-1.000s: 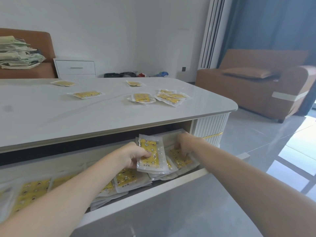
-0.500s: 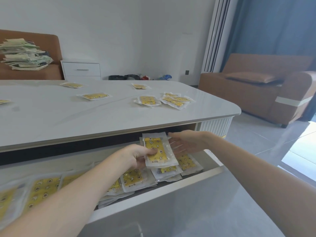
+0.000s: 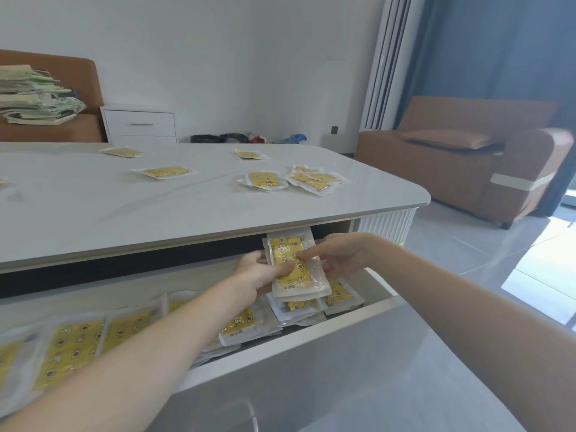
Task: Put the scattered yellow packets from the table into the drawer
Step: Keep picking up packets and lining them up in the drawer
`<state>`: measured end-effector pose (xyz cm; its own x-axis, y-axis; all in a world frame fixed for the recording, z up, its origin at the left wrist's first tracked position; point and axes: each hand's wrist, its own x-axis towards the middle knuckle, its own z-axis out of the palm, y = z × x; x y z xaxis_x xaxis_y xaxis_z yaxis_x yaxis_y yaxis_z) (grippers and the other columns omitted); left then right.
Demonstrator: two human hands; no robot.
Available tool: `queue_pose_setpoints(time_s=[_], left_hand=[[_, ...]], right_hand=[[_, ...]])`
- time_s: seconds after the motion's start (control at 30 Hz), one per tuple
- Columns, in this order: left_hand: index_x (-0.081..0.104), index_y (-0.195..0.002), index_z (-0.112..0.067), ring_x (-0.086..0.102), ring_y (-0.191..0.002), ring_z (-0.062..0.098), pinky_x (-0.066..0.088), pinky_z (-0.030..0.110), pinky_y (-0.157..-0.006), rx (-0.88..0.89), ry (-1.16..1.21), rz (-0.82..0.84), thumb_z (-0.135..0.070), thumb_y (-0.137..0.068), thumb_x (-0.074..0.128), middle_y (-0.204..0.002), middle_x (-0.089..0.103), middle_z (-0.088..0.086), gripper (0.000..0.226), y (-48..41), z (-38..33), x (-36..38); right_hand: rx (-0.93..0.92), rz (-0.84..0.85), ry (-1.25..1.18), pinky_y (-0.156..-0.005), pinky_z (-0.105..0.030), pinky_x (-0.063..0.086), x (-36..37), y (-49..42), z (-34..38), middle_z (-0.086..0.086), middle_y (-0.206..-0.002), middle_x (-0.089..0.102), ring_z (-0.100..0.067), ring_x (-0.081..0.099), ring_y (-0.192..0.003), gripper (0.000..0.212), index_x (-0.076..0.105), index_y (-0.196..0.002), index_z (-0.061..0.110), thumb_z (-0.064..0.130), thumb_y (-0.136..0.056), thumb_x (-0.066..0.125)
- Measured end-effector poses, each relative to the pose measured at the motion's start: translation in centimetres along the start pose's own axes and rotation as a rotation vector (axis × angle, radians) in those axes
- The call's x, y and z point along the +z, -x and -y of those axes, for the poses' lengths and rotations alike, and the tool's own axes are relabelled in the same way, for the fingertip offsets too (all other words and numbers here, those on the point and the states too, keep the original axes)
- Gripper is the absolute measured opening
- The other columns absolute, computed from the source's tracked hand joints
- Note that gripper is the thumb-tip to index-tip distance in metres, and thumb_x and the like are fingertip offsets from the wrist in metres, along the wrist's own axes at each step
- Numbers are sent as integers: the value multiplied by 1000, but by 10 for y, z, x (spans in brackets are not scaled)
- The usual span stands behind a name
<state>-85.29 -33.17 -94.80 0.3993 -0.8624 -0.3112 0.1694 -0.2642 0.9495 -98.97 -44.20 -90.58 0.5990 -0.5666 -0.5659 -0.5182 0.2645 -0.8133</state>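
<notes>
Yellow packets in clear wrap form the stack (image 3: 293, 269), which hangs above the open drawer (image 3: 280, 347), just below the front edge of the table (image 3: 124, 213). The left hand (image 3: 261, 272) grips the stack's left side, thumb on top and fingers beneath. The right hand (image 3: 339, 254) pinches the right edge, with one finger laid across the top face. Neither hand is free.

Step in hand, as judged from where I stand: squaring the stack and placing it at the right end of the drawer. The stack is not yet set down.

Next move calls for:
- Lower the stack flat onto the pile (image 3: 339, 293) beneath it.
- Keep it level, because the slick wraps look likely to fan out.
- Release both hands, then reach up to the table top.

Drawer contents: packets lie in overlapping rows (image 3: 74, 338) from the left end to the right, several deep at the right end. The table edge hides the rear of the drawer, so its fill cannot be told.

Table contents: a cluster (image 3: 314, 180) of overlapping packets lies near the far right corner, with a small heap (image 3: 265, 180) just beside it. A single (image 3: 165, 172) lies mid-table. Two more sit at the far edge. Several packets remain to be moved.
</notes>
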Motion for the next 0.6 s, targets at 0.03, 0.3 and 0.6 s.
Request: queue_pose_setpoints(time_s=[0.03,0.3,0.6], left_hand=[[60,-104,-11,67,-98,28,52,43,-93,18,-9,-2,-11,-67,83,-111,68,12,44,-1,1,2],[52,-127,-17,56,-98,15,49,25,-80,255,-723,121,-18,-88,63,-122,58,3,40,-4,13,4],[23,-147,-41,-3,-147,25,8,51,-119,391,-1576,428,-52,-91,49,-159,8,-8,63,-2,18,-5]], right_hand=[[4,-11,22,-95,-40,50,1,0,1,-12,-122,65,-26,63,-105,39,56,-123,2,13,-87,66],[58,-373,312,-99,-42,48,-19,-11,-7,-12,-129,55,-30,57,-115,53,43,-132,1,8,-85,68],[39,-561,862,-82,-24,45,-7,-35,-17,-10,-119,53,-20,48,-94,47,41,-133,2,11,-90,59]])
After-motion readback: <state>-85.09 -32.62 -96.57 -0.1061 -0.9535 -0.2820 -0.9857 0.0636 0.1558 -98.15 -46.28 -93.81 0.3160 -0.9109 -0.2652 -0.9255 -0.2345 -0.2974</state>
